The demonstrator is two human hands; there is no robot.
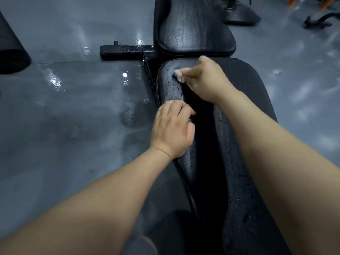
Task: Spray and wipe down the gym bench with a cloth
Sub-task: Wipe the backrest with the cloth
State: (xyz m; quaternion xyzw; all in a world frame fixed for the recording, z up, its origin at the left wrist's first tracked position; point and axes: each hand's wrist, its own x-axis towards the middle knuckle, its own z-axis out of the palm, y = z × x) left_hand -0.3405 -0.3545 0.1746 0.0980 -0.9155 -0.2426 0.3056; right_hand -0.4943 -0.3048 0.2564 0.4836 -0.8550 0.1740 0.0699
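A black padded gym bench [237, 137] runs from the bottom of the view up the middle, with a second black pad [191, 32] beyond a gap. Droplets speckle the near pad's surface. My right hand [206, 78] reaches over the near pad's far end and grips a small pale cloth [179, 75], pressing it to the pad's upper left corner. My left hand [173, 129] rests on the pad's left edge, fingers bent over the surface and holding nothing. No spray bottle is in view.
Shiny grey floor [73, 111] lies left and right of the bench. A black metal frame bar [125, 51] sticks out to the left under the pads. A dark roll [11, 52] sits at the far left. Other equipment bases [241, 15] stand at the top right.
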